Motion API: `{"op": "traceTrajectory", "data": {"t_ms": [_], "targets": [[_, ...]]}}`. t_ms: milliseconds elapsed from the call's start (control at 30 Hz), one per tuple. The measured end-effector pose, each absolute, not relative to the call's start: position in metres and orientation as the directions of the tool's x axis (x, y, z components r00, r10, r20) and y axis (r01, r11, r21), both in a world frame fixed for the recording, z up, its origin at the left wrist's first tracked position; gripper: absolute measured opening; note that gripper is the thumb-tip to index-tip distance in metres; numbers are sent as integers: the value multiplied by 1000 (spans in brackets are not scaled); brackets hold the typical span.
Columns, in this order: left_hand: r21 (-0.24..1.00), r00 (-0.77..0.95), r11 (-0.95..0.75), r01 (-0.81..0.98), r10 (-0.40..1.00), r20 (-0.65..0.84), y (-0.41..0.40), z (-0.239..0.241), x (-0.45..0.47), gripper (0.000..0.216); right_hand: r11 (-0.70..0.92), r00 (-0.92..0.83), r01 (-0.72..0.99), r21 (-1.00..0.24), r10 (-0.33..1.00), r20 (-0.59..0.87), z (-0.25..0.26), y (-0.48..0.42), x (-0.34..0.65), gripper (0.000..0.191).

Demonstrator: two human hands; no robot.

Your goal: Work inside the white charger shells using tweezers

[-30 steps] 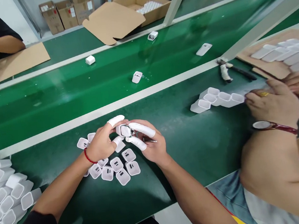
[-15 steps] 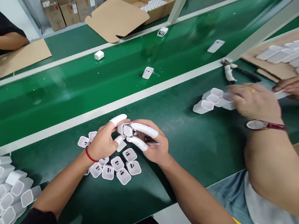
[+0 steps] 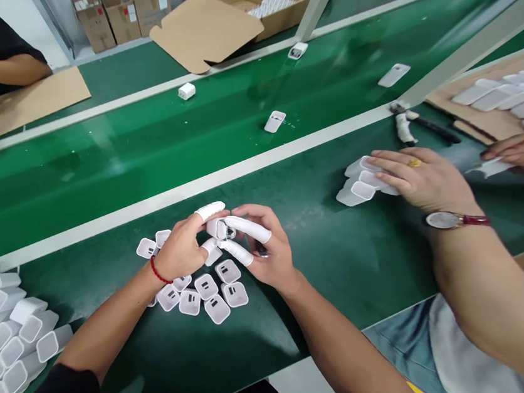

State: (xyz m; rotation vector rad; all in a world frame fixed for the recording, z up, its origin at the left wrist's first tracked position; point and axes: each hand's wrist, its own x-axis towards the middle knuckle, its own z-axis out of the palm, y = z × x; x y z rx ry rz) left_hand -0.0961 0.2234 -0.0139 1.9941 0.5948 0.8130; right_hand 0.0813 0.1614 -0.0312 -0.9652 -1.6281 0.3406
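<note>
My left hand [image 3: 183, 246], with white finger cots on its thumb and a finger, grips a small white charger housing [image 3: 214, 228]. My right hand [image 3: 268, 246], also in finger cots, pinches a small shiny metal-and-white part [image 3: 229, 230] at the housing's open end. Whether the part sits inside the opening I cannot tell. Some dark object [image 3: 261, 249] shows in my right palm, mostly hidden by the fingers. Several open white housings [image 3: 206, 287] with dark slots in their bottoms lie below my hands on the green table.
White housings [image 3: 11, 342] are stacked at the left. A co-worker's hand [image 3: 423, 178] touches a cluster of housings [image 3: 362, 186] at the right, near pliers [image 3: 404, 126]. Across the table runs a green belt [image 3: 143, 153] carrying several white pieces. Beyond it stands a cardboard box [image 3: 286, 14].
Pieces on the belt have shifted right, and a red-and-white one has appeared at the left. My right fingers have moved slightly left. The co-worker's hand has moved left onto the cluster.
</note>
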Motion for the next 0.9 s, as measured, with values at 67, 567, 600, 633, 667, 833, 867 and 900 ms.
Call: {"op": "traceTrajectory", "data": {"t_ms": [67, 567, 600, 633, 667, 833, 867, 900], "targets": [[858, 674, -501, 119, 675, 300, 224, -16, -97, 63, 618, -8, 425, -661, 733, 680, -33, 162, 82, 48], [876, 654, -464, 135, 705, 272, 224, -15, -97, 62, 548, -13, 452, -704, 793, 609, -37, 163, 85, 44], [895, 653, -435, 99, 707, 272, 223, -14, -97, 61, 547, -6, 444, -710, 794, 608, -38, 162, 85, 49], [917, 651, -395, 62, 712, 263, 223, -13, -96, 59, 543, 3, 441, -715, 796, 606, -37, 162, 86, 53], [938, 649, -344, 31, 721, 243, 223, -12, -95, 56, 533, 18, 441, -722, 799, 601, -37, 161, 86, 56], [994, 639, -70, -79, 762, 104, 224, -6, -93, 48, 477, 39, 429, -767, 838, 544, -31, 161, 86, 41], [993, 656, -21, -114, 749, 91, 225, -5, -93, 48, 479, 24, 425, -768, 842, 539, -30, 162, 86, 39], [989, 672, 22, -147, 736, 84, 226, -4, -93, 47, 484, 10, 422, -766, 843, 538, -29, 162, 86, 38]]}}
